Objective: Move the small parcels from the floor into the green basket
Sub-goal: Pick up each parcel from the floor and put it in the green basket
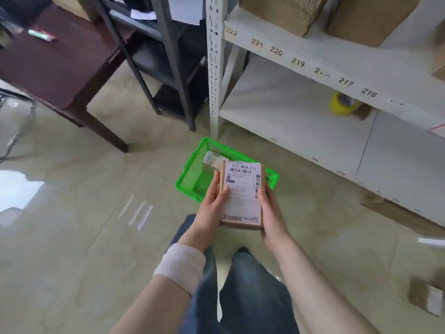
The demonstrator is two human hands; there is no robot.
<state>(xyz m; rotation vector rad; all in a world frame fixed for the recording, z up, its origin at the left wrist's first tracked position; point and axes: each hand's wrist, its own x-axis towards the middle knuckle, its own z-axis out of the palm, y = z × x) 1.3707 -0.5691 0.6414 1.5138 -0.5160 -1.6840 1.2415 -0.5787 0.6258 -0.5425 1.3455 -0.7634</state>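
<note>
Brown parcel, white label up, over green basket on floor; second parcel inside.

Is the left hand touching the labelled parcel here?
Touching. The head view shows the left hand gripping the parcel along its left edge, thumb pressed on its top face.

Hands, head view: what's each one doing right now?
Left hand: holding the labelled cardboard parcel, left edge.
Right hand: holding the same parcel, right edge.
</note>
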